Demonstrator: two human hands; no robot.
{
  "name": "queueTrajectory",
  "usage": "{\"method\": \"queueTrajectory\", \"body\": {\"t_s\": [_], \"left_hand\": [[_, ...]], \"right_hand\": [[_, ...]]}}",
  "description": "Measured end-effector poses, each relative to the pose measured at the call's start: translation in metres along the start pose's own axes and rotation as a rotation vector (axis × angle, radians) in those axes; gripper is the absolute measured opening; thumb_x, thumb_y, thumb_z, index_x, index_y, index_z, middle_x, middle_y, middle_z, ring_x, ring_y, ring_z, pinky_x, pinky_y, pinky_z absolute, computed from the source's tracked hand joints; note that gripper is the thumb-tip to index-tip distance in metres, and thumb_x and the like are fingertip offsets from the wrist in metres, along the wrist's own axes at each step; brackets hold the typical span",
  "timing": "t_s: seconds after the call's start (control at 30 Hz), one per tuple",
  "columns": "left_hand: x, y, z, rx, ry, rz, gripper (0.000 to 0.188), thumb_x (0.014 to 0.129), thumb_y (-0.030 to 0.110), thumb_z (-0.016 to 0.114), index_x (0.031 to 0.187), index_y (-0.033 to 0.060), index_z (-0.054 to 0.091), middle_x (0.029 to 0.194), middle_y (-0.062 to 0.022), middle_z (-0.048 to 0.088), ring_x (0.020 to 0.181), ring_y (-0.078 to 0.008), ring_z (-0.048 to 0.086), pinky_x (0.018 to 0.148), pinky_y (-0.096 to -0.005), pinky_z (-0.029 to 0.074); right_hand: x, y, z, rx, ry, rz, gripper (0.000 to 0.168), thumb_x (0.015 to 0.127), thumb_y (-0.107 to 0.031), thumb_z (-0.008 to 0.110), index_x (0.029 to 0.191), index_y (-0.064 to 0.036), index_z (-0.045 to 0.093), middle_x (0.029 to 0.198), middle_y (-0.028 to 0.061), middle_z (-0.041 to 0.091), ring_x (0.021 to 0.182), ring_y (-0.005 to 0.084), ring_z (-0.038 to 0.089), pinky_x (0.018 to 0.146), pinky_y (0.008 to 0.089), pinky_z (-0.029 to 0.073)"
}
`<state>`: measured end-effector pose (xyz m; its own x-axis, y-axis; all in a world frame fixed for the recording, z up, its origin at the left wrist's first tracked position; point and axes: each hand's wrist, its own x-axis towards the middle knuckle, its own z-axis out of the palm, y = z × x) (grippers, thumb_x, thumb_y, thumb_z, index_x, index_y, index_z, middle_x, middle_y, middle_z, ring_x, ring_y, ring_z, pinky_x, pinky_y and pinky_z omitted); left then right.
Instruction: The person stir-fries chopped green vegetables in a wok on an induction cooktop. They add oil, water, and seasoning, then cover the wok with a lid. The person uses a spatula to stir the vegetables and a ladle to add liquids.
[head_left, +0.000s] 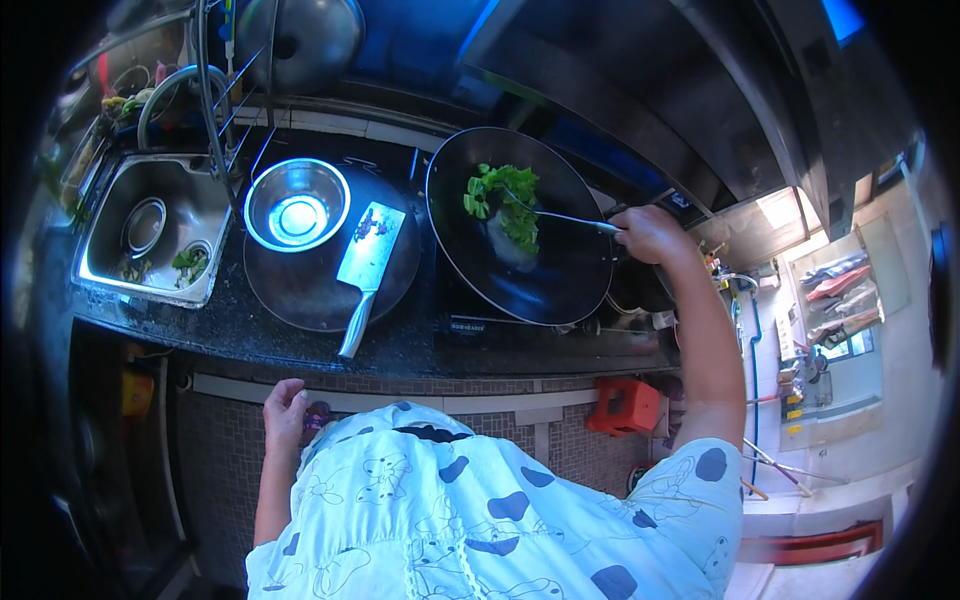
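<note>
My right hand (649, 234) grips the handle of a metal spatula (574, 220), its far end among green leafy vegetables (510, 199) in a large dark wok (566, 285). The blade is partly hidden by the leaves. Below the counter's front edge, my left hand (286, 411) hangs near my body with nothing visible in it. A cleaver (373, 247) with bits of food on its blade lies on a dark round board (300, 289), its handle reaching past the rim. Beside it, a shiny metal bowl (298, 204) rests on the same board.
A steel sink (112, 232) with leafy scraps is at the left, under a wire rack (212, 112). A large metal lid (300, 45) leans behind. The range hood (637, 90) overhangs the wok. A red plastic stool (624, 409) stands on the floor.
</note>
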<state>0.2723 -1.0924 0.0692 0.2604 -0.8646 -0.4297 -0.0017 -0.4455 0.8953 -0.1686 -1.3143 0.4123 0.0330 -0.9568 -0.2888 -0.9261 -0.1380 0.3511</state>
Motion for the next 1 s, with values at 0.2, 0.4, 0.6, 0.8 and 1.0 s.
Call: {"method": "queueTrajectory", "body": {"t_s": [0.2, 0.4, 0.6, 0.8, 1.0], "left_hand": [[-0.005, -0.005, -0.002, -0.030, 0.006, -0.035, 0.023, 0.089, 0.005, 0.058, 0.111, -0.0005, 0.062, 0.098, -0.0093, 0.065, 0.087, -0.0157, 0.061, 0.076, -0.0299, 0.052], [-0.011, -0.003, 0.003, -0.055, 0.033, -0.042, 0.023, 0.088, 0.004, 0.058, 0.111, -0.0009, 0.062, 0.097, -0.0087, 0.065, 0.084, -0.0146, 0.061, 0.075, -0.0278, 0.051], [-0.007, 0.002, 0.003, -0.030, 0.030, -0.014, 0.023, 0.088, 0.003, 0.058, 0.110, -0.0014, 0.062, 0.095, -0.0075, 0.065, 0.083, -0.0130, 0.061, 0.075, -0.0277, 0.051], [-0.002, -0.003, 0.008, -0.045, 0.023, -0.003, 0.022, 0.089, 0.004, 0.058, 0.110, -0.0011, 0.062, 0.096, -0.0078, 0.065, 0.083, -0.0136, 0.060, 0.075, -0.0281, 0.051], [0.004, -0.011, 0.008, -0.049, 0.017, -0.025, 0.022, 0.090, 0.005, 0.058, 0.111, -0.0008, 0.062, 0.099, -0.0085, 0.064, 0.085, -0.0143, 0.060, 0.076, -0.0283, 0.051]], "right_hand": [[-0.038, -0.005, -0.018, -0.181, -0.263, -0.031, 0.023, 0.081, -0.013, 0.062, 0.101, -0.011, 0.073, 0.103, 0.0146, 0.069, 0.101, 0.0315, 0.064, 0.088, 0.0423, 0.051], [0.001, -0.009, 0.042, -0.249, -0.092, -0.058, 0.019, 0.077, -0.007, 0.062, 0.092, -0.008, 0.073, 0.096, 0.0152, 0.071, 0.095, 0.0329, 0.067, 0.080, 0.0412, 0.055], [0.019, -0.004, 0.018, -0.264, 0.152, -0.044, 0.018, 0.078, -0.006, 0.060, 0.091, -0.008, 0.073, 0.096, 0.0159, 0.070, 0.095, 0.0334, 0.067, 0.080, 0.0425, 0.055], [-0.024, -0.009, -0.026, -0.211, -0.222, -0.042, 0.027, 0.080, -0.013, 0.062, 0.105, -0.014, 0.072, 0.103, 0.0112, 0.070, 0.100, 0.0294, 0.065, 0.087, 0.0402, 0.052], [-0.010, -0.001, 0.033, -0.170, -0.210, -0.053, 0.030, 0.081, -0.015, 0.062, 0.110, -0.015, 0.071, 0.106, 0.0132, 0.069, 0.103, 0.0312, 0.064, 0.089, 0.0416, 0.050]]}}
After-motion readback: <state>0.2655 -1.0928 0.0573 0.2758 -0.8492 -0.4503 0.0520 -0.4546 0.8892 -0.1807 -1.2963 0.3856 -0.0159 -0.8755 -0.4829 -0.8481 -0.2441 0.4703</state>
